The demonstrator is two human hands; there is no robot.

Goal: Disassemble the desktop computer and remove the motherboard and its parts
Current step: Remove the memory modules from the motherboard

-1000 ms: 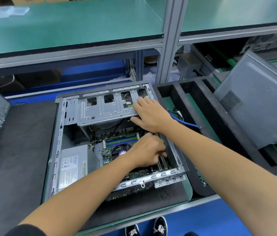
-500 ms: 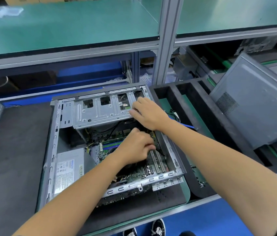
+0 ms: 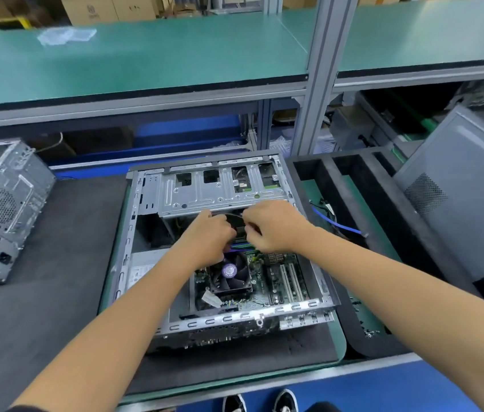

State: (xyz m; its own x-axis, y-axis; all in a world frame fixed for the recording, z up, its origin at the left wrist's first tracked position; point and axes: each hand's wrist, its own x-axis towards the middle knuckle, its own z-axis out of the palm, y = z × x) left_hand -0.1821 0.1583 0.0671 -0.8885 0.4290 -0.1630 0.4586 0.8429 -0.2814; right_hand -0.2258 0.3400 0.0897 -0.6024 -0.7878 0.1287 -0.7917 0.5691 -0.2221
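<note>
While reaching into the open computer case [image 3: 133, 251], left hand [image 3: 208, 239] and right hand [image 3: 273, 227] both curled, pinching dark cables [image 3: 236, 217]. Nearer than the grip, cooler fan [image 3: 230, 273] on motherboard [image 3: 276, 281]; just beyond, metal drive bay [image 3: 205, 194].

Computer case [image 3: 145, 227]: bare grey metal. Motherboard [image 3: 267, 281], below the hands: green. Fan [image 3: 229, 273]: black, purple round label. Cable [image 3: 336, 224], right of the hands: blue. Foam tray [image 3: 362, 185]: black. Side panel [image 3: 466, 203]: grey, perforated dot patch. Bench mat [image 3: 145, 58]: green.
</note>
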